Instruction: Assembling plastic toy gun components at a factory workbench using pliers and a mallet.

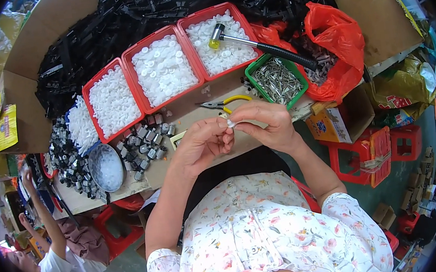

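Both my hands meet over the front of the workbench, pinching a small white plastic piece (231,124) between the fingertips. My left hand (204,142) is closed on it from the left, its other fingers curled. From the right, my right hand (268,122) grips it between thumb and forefinger. The piece is mostly covered by fingers, so its exact shape cannot be made out. Just beyond them lie yellow-handled pliers (224,104). Partly under my left hand is a flat cream-coloured part (177,139).
Red trays (125,54) hold small white plastic parts; a hammer (243,40) rests across one. The green tray (302,87) holds metal pins. Black parts (112,20) heap behind. Left are grey-black blocks (150,137) and a metal bowl (120,171). Another person (65,266) works at left.
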{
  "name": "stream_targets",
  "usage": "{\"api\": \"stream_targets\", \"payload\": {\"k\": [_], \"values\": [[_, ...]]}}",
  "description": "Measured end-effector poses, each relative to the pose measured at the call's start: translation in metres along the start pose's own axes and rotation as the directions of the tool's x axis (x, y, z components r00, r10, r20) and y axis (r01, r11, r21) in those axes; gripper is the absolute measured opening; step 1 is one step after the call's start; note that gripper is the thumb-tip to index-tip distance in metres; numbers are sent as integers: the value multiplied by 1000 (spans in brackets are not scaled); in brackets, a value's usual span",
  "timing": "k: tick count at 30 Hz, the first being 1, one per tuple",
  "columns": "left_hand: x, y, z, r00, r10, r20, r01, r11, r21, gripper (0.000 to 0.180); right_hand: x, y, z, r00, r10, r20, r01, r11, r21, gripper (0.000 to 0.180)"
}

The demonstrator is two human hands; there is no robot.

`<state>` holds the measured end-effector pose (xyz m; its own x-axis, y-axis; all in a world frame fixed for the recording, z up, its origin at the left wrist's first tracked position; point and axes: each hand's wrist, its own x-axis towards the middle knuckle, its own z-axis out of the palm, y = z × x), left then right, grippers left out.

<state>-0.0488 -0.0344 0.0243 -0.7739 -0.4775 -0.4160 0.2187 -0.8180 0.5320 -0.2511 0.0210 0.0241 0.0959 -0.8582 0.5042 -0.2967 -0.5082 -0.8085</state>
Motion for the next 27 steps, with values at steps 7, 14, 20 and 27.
{"api": "stream_targets", "payload": {"k": [7, 14, 20, 27], "values": [[-12, -21, 7, 885, 405, -231, -330, 894, 302, 19, -2, 0, 14, 997, -70, -23, 65, 984, -164, 20], [-20, -29, -6, 679, 734, 10, -452, 407, 794, 40, 3, -12, 30, 999, -38, -3, 37, 984, -177, 21], [-27, -29, -16, 653, 752, 92, -428, 267, 864, 35, 2, -18, 35, 996, -68, 60, 83, 946, -312, 22], [-22, -38, -13, 738, 665, -114, -536, 680, 500, 28, -5, -17, 43, 998, 47, -48, -55, 982, -181, 21]]}}
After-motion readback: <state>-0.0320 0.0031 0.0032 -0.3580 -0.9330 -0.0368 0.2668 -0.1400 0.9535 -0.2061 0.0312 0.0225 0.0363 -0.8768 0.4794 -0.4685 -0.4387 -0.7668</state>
